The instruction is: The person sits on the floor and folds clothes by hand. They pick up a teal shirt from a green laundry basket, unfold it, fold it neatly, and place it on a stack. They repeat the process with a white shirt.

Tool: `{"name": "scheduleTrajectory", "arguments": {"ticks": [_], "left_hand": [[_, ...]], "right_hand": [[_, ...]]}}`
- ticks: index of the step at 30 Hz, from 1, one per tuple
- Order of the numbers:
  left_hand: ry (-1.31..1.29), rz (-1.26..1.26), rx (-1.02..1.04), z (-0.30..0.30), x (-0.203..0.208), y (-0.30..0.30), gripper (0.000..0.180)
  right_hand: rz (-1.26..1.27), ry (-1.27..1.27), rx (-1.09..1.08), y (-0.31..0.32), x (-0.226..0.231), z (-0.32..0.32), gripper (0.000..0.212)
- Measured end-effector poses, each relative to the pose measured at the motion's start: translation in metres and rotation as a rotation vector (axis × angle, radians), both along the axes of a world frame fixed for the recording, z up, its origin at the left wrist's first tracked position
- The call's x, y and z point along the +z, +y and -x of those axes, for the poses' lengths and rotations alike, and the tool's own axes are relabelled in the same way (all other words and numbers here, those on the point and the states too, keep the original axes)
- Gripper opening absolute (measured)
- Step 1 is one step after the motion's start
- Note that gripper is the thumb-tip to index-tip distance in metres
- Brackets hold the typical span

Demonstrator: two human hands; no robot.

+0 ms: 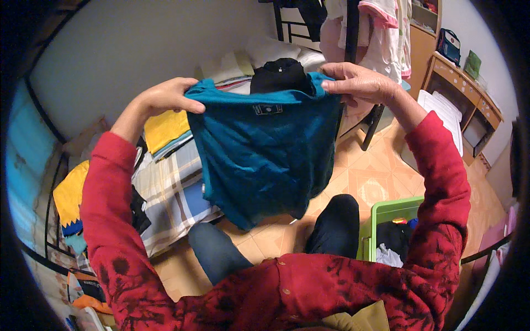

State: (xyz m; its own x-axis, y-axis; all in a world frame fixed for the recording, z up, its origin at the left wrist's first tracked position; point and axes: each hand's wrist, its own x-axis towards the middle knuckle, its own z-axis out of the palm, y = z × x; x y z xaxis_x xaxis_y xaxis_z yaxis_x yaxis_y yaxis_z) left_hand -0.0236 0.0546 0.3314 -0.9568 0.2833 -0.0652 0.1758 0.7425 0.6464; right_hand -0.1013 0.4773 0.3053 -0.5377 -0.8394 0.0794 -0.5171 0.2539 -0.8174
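A teal shirt (pixel 265 149) hangs spread out in front of me, its neckline at the top and its lower edge above my knees. My left hand (pixel 171 99) pinches its upper left corner between thumb and fingers. At the upper right corner, my right hand (pixel 356 83) grips the cloth the same way. A label print shows inside the neckline. Behind the shirt, a folded black garment (pixel 280 76) lies on the bed, partly covered from view. Close to my left forearm sits a folded stack with a yellow garment (pixel 165 131) on top.
A plaid sheet (pixel 168 179) covers the bed at left, with another yellow garment (pixel 70 190) at its edge. At lower right, a green bin (pixel 371 226) holds clothes. White and pink clothes (pixel 381 38) hang from the bed frame. A wooden desk (pixel 461 83) stands at far right.
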Motion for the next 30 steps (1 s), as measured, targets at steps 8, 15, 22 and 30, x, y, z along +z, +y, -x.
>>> {"name": "scheduleTrajectory", "arguments": {"ticks": [8,15,22,30], "left_hand": [[0.878,0.204,0.295,0.14,0.061,0.001,0.017],[1.399,-0.114,0.645,0.1,0.142,-0.102,0.014],[0.95,-0.146,0.805,0.013,-0.058,-0.214,0.021],[0.236,-0.76,1.219,-0.103,-0.353,-0.295,0.03]], "right_hand": [[0.276,0.645,-0.67,-0.011,0.12,0.08,0.034],[0.789,0.848,-0.392,-0.127,0.23,-0.055,0.026],[0.665,0.943,0.138,-0.271,-0.005,-0.126,0.008],[0.299,0.329,0.171,-0.407,-0.278,-0.193,0.019]]}}
